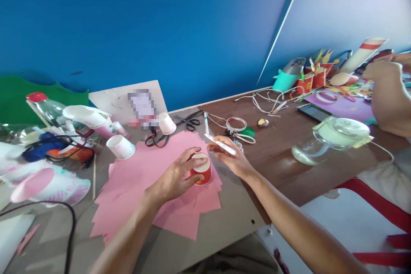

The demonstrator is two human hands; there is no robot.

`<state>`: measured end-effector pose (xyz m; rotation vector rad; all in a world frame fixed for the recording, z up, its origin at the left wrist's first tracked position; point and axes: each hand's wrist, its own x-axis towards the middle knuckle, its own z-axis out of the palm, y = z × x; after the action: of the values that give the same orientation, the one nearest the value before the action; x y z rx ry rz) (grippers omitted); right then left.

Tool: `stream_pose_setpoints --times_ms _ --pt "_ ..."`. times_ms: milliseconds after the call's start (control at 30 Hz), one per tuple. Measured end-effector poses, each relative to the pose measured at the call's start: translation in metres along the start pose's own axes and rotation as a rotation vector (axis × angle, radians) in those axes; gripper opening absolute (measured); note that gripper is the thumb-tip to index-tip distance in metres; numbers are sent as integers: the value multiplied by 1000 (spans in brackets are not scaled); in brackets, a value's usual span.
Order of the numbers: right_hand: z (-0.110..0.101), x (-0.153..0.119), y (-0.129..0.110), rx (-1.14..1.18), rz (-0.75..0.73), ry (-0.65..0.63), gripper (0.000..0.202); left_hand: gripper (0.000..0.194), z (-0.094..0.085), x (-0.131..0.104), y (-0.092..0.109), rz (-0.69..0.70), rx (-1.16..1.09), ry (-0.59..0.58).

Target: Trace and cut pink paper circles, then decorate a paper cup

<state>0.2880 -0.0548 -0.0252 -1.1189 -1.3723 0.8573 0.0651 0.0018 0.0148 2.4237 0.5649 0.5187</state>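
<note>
My left hand [181, 172] curls round a red paper cup [203, 177] that stands on pink paper sheets [141, 180]. A pale round face of the cup points up, and the fingers cover part of it. Just right of the cup, my right hand [233, 160] holds a slim white marker [224, 145], its far end pointing up and left. Beyond that hand lies another white marker [206, 124] with a green end. A white paper cup [167, 124] stands at the sheets' back edge, beside black-handled scissors [191, 125]. Another white paper cup [120, 147] is tilted at their left.
Decorated paper cups [61, 185], a red-capped bottle [48, 109] and a black cable [72, 222] crowd the left. White cords [272, 105] and a lidded clear jar [340, 132] are on the brown table. A person's arm [387, 98] reaches in at far right, near red chair parts [375, 203].
</note>
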Motion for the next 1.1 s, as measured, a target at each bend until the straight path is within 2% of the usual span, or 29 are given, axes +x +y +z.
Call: stream_pose_setpoints --times_ms 100,333,533,1100 --pt "0 2 9 -77 10 50 29 31 2 -1 -1 62 5 7" --pt "11 -5 6 -269 -42 -104 36 40 8 -1 -7 137 -31 43" --pt "10 -3 7 -364 -79 -188 37 42 10 -4 -11 110 5 28" --pt "8 -4 7 -432 -76 -245 40 47 9 -8 -14 162 7 13"
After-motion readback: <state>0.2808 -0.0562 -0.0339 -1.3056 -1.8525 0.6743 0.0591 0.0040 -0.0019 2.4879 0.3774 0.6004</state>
